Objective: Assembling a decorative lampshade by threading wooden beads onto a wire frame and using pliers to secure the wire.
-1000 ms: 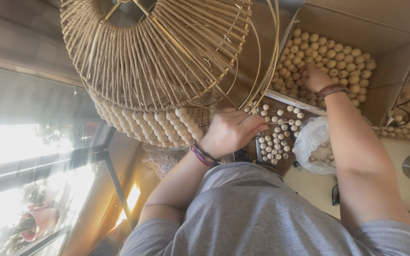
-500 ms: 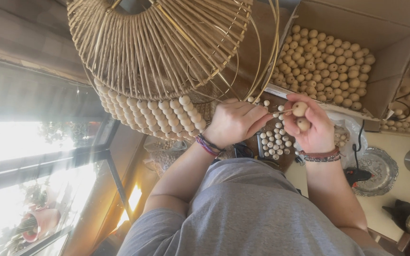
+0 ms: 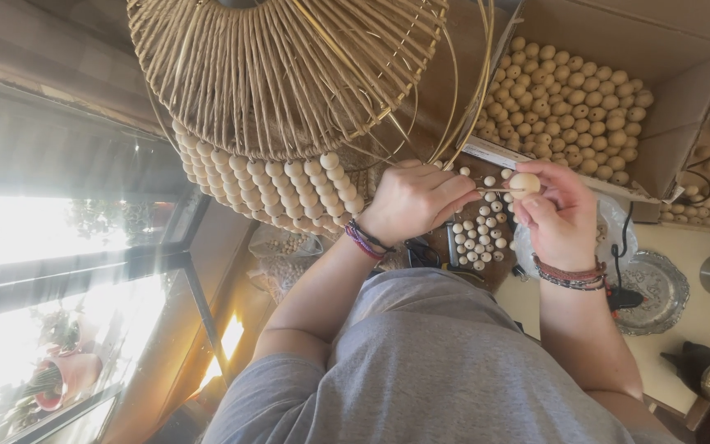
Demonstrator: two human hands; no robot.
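The wire lampshade frame (image 3: 289, 74) fills the upper centre of the view; its lower rim carries rows of threaded wooden beads (image 3: 273, 185), and several bare wire ribs (image 3: 454, 99) arc out from its right side. To the right of the frame stands an open cardboard box (image 3: 692, 107) filled with loose large beads. Below the frame's bare ribs, a scatter of small beads (image 3: 478, 242) lies on the work surface. The left hand (image 3: 417, 201), just below the frame's right edge, has its fingers closed in a pinch on the free end of one thin wire (image 3: 491, 190). The right hand (image 3: 560, 218), further right of the frame, holds a single round wooden bead (image 3: 525, 182) between thumb and fingertips, the remaining fingers loosely curled. The bead sits at the wire tip, touching it. Judged step: threading a bead onto a rib. The next move appears to call for aligning the bead's bore with the wire tip while the pinch keeps the wire steady.
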